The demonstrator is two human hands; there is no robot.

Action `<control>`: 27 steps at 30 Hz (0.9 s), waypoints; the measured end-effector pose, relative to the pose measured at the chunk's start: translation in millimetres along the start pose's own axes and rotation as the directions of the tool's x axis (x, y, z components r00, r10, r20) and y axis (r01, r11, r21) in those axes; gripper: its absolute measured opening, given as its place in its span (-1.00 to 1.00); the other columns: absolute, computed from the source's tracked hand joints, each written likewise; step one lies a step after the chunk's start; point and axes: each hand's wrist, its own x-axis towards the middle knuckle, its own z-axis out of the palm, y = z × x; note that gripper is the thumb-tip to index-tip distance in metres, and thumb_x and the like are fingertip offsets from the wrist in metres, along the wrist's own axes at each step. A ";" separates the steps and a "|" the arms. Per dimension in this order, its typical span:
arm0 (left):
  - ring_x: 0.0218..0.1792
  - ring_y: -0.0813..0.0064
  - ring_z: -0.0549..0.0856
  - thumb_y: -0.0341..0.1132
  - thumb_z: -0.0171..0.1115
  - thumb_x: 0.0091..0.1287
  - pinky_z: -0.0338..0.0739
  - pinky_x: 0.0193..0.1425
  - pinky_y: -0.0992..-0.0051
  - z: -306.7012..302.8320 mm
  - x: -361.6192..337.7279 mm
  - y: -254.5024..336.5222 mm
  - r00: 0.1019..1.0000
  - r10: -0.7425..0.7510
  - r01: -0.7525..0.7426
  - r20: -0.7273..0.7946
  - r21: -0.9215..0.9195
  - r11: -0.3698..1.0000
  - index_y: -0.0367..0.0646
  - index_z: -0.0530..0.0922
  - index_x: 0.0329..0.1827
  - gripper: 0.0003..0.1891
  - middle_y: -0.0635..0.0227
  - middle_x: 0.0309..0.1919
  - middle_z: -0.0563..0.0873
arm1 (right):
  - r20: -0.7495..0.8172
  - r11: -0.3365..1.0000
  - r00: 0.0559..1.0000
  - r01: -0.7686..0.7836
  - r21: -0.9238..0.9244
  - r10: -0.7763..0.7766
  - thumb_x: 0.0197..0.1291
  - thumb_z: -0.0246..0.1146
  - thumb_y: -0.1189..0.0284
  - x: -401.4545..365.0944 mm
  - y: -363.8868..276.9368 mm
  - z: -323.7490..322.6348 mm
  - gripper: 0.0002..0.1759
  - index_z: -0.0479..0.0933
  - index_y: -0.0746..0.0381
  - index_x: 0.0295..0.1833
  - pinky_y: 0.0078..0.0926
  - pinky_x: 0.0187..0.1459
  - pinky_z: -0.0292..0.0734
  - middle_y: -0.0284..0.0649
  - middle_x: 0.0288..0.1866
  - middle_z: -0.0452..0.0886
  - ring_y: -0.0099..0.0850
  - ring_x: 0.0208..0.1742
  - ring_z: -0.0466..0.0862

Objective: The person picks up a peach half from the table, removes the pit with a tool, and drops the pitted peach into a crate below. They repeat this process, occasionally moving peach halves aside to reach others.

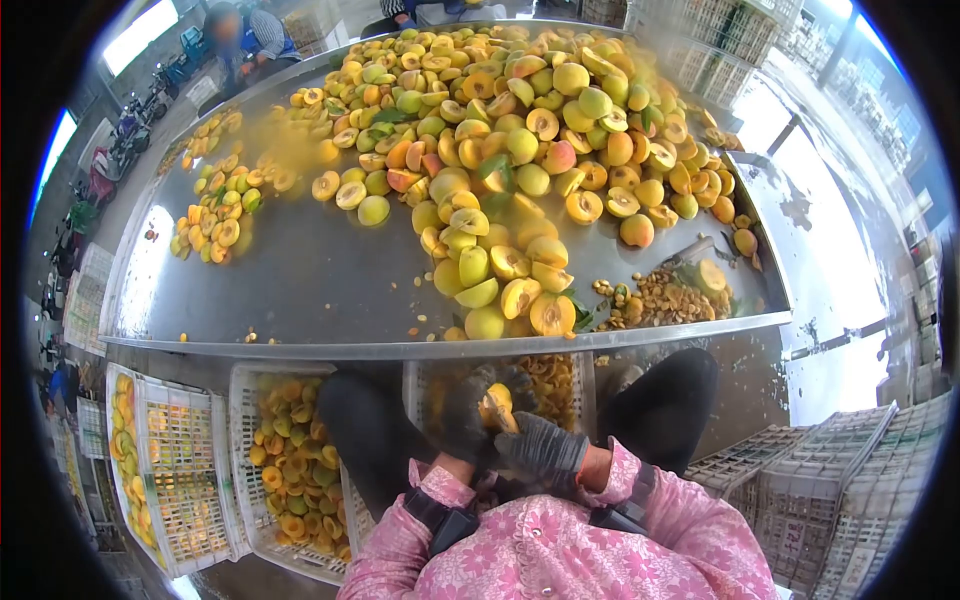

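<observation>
Down below the rim of the steel surface (320,270), a peach (497,405) sits pinched between two gloved hands. The left hand (462,412), in a dark knitted glove, is curled around the peach's left side and back. The right hand (541,450), in a grey ribbed glove, is clenched against its lower right side, knuckles facing the camera. Only a wedge of the peach's orange-yellow flesh shows between the gloves. The fingertips and anything else the right hand may grip are hidden.

Beyond the peach and above it, the surface is smooth, dull grey metal with a raised lip. It carries a broad heap of yellow peaches (520,130), some whole and round, many halved with a brown hollow at the centre. To the upper right of the peach lies a pile of brown pits (660,298), small and wrinkled.

Left of the peach stands a white plastic lattice crate (290,470) filled with cut halves. A second such crate (550,380) lies right behind the peach, largely covered by the hands. Beneath the peach, pink floral sleeves (560,550) fill the frame's bottom edge. Far beyond the peach, another person (245,35) is blurred and cut off by the lens rim.
</observation>
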 end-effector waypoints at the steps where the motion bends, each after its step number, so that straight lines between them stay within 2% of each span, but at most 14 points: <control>1: -0.09 0.33 0.62 -0.20 -0.14 0.38 0.55 0.02 0.34 -0.8 -0.6 -3.2 0.998 0.067 -0.065 -0.015 0.134 0.989 -0.33 0.45 0.04 -0.62 0.14 -0.09 0.61 | 0.054 0.967 0.995 -0.097 0.236 0.087 0.16 0.18 0.34 -3.7 -15.0 -2.5 -0.78 0.45 0.28 -0.22 -0.32 -0.46 0.41 -0.13 -0.50 0.50 -0.23 -0.51 0.51; 4: -0.08 0.44 0.60 -0.23 -0.05 0.34 0.51 0.01 0.41 -6.9 0.5 -21.2 0.986 0.156 -0.142 -0.052 0.209 0.968 -0.29 0.45 0.05 -0.66 0.23 -0.06 0.60 | 0.251 0.659 0.937 -0.349 0.666 0.242 0.23 0.13 0.34 -12.4 -45.8 -4.9 -0.82 0.44 0.22 -0.17 -0.49 -0.65 0.30 -0.27 -0.55 0.45 -0.39 -0.68 0.41; 6: -0.10 0.42 0.61 -0.21 -0.09 0.37 0.53 -0.02 0.38 -3.7 1.6 -25.6 0.995 0.044 -0.060 -0.090 -0.178 0.982 -0.28 0.42 0.08 -0.64 0.20 -0.03 0.56 | 0.401 0.399 0.892 -0.451 0.798 0.207 0.26 0.12 0.33 -14.0 -44.8 -3.3 -0.82 0.43 0.20 -0.13 -0.59 -0.74 0.21 -0.33 -0.56 0.42 -0.49 -0.76 0.35; 8: -0.10 0.24 0.61 -0.15 -0.12 0.38 0.55 0.01 0.22 6.0 1.7 -18.4 0.996 0.023 -0.053 -0.091 -0.334 0.941 -0.33 0.41 0.06 -0.59 0.08 -0.06 0.58 | 0.525 0.133 0.850 -0.526 0.840 0.048 0.27 0.12 0.30 -13.5 -29.6 -2.6 -0.79 0.42 0.19 -0.10 -0.67 -0.79 0.13 -0.37 -0.57 0.40 -0.57 -0.80 0.29; 11: -0.10 0.16 0.62 -0.12 -0.09 0.36 0.55 0.03 0.14 21.1 1.3 -2.6 0.987 -0.133 0.059 -0.087 -0.576 0.816 -0.36 0.40 0.07 -0.56 0.02 -0.08 0.59 | 0.537 0.160 0.843 -0.532 0.831 0.015 0.22 0.18 0.25 -15.3 -27.7 -8.2 -0.73 0.42 0.22 -0.13 -0.64 -0.79 0.17 -0.36 -0.54 0.43 -0.57 -0.78 0.32; 12: -0.09 0.17 0.62 -0.12 -0.07 0.35 0.56 0.03 0.14 22.7 1.5 -0.5 0.976 -0.202 0.105 -0.075 -0.651 0.752 -0.36 0.39 0.08 -0.55 0.02 -0.08 0.59 | 0.466 0.287 0.884 -0.456 0.842 0.038 0.21 0.19 0.24 -17.6 -32.3 -8.1 -0.71 0.41 0.22 -0.12 -0.64 -0.77 0.20 -0.36 -0.53 0.44 -0.57 -0.76 0.34; 15: -0.13 0.18 0.63 -0.14 0.00 0.32 0.56 0.02 0.17 -7.3 4.6 -36.0 0.984 0.109 -0.127 -0.142 -0.120 0.985 -0.35 0.41 0.04 -0.58 0.05 -0.12 0.60 | 0.296 0.581 0.954 -0.266 0.769 0.046 0.18 0.21 0.20 -26.4 -43.1 -5.0 -0.65 0.41 0.24 -0.09 -0.67 -0.70 0.28 -0.35 -0.50 0.46 -0.58 -0.68 0.42; 17: -0.18 0.19 0.64 -0.17 0.03 0.29 0.57 -0.01 0.19 -20.0 -0.6 -23.2 0.955 0.280 -0.237 -0.099 0.317 0.919 -0.34 0.44 0.00 -0.61 0.07 -0.15 0.61 | 0.268 0.685 0.963 -0.218 0.695 0.035 0.18 0.21 0.19 -30.0 -39.2 -3.0 -0.63 0.41 0.26 -0.08 -0.69 -0.62 0.35 -0.34 -0.47 0.48 -0.58 -0.61 0.46; 18: -0.23 0.20 0.64 -0.19 0.04 0.27 0.58 -0.06 0.22 -19.1 -1.4 -3.8 0.972 0.134 -0.134 -0.191 0.011 0.991 -0.33 0.46 -0.07 -0.65 0.10 -0.21 0.62 | 0.258 0.670 0.963 -0.242 0.702 0.077 0.18 0.22 0.19 -29.9 -39.4 -7.5 -0.63 0.41 0.25 -0.07 -0.70 -0.58 0.37 -0.34 -0.46 0.49 -0.59 -0.58 0.47; 20: -0.34 0.22 0.64 -0.23 0.07 0.24 0.61 -0.16 0.27 -17.3 -2.8 35.0 0.918 -0.172 -0.109 -0.357 -0.644 0.757 -0.30 0.51 -0.22 -0.73 0.17 -0.32 0.63 | 0.243 0.633 0.956 -0.291 0.717 0.165 0.17 0.22 0.20 -31.3 -39.6 -17.6 -0.63 0.41 0.25 -0.06 -0.72 -0.50 0.39 -0.33 -0.45 0.49 -0.60 -0.52 0.49; 22: -0.29 0.26 0.65 -0.22 0.02 0.26 0.59 -0.11 0.28 -42.9 -22.8 80.1 0.891 0.119 -0.281 -0.438 -0.326 0.903 -0.32 0.53 -0.25 -0.71 0.18 -0.32 0.64 | 0.014 0.837 0.976 -0.194 0.512 0.218 0.14 0.25 0.25 -25.0 -35.5 -16.5 -0.61 0.39 0.28 -0.03 -0.49 -0.43 0.46 -0.17 -0.44 0.51 -0.40 -0.48 0.54; 24: -0.23 0.29 0.65 -0.19 -0.09 0.32 0.57 -0.02 0.31 -91.8 -39.7 101.3 0.706 0.437 -0.453 -0.557 0.119 0.884 -0.36 0.55 -0.18 -0.63 0.16 -0.24 0.65 | -0.207 0.998 0.977 -0.053 0.022 0.057 0.12 0.26 0.29 -11.2 3.5 -12.4 -0.58 0.37 0.30 0.00 -0.37 -0.37 0.49 -0.07 -0.43 0.52 -0.26 -0.44 0.56; 25: -0.18 0.29 0.65 -0.19 -0.09 0.32 0.54 0.03 0.35 -124.1 -49.8 109.2 0.643 0.411 -0.463 -0.646 0.098 0.881 -0.38 0.56 -0.17 -0.62 0.13 -0.19 0.66 | -0.219 0.921 0.969 -0.188 -0.340 0.117 0.12 0.22 0.18 -5.7 21.0 -14.5 -0.47 0.35 0.32 0.08 -0.27 -0.18 0.49 0.06 -0.31 0.57 -0.10 -0.28 0.61; 27: -0.12 0.28 0.63 -0.31 -0.06 0.32 0.50 0.06 0.37 -193.6 -68.3 115.2 0.508 0.595 -0.122 -0.622 0.632 0.765 -0.37 0.56 -0.09 -0.68 0.11 -0.16 0.65 | 0.236 0.768 0.914 -0.114 -0.630 0.329 0.13 0.14 0.07 -4.3 -1.6 -28.3 -0.43 0.43 0.32 0.07 -0.27 -0.11 0.49 0.11 -0.18 0.59 -0.08 -0.15 0.63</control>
